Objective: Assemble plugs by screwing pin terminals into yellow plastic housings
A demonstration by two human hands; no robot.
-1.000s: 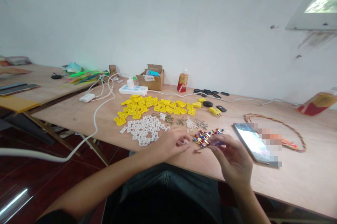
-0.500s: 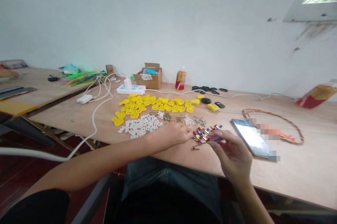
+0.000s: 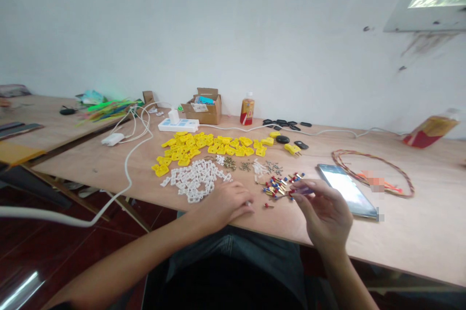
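Observation:
My right hand [image 3: 325, 213] is closed round a screwdriver with a purplish see-through handle [image 3: 305, 191]. Its thin shaft points left over a pile of brass pins with red and blue collars [image 3: 278, 186]. Left of that pile, my left hand [image 3: 231, 203] has its fingers pinched together near the table edge. Something small and pale shows at its fingertips, too small to name. White plastic inserts [image 3: 192, 181] lie heaped just beyond this hand. Behind them spread many yellow plug shells [image 3: 189, 145]. Small screws [image 3: 245, 166] sit in little heaps between the shells and the pins.
A phone [image 3: 345, 191] lies to the right, beside a coiled twisted cord [image 3: 400, 171]. At the back stand a power strip [image 3: 178, 125], a cardboard box [image 3: 207, 111] and a drink bottle [image 3: 247, 110]. A white cable [image 3: 127, 164] hangs across the left side.
My left hand has drawn back from the pins, leftward and nearer to me, with its fingers pinched. My right hand stays close to the pins with the screwdriver. The view has shifted slightly.

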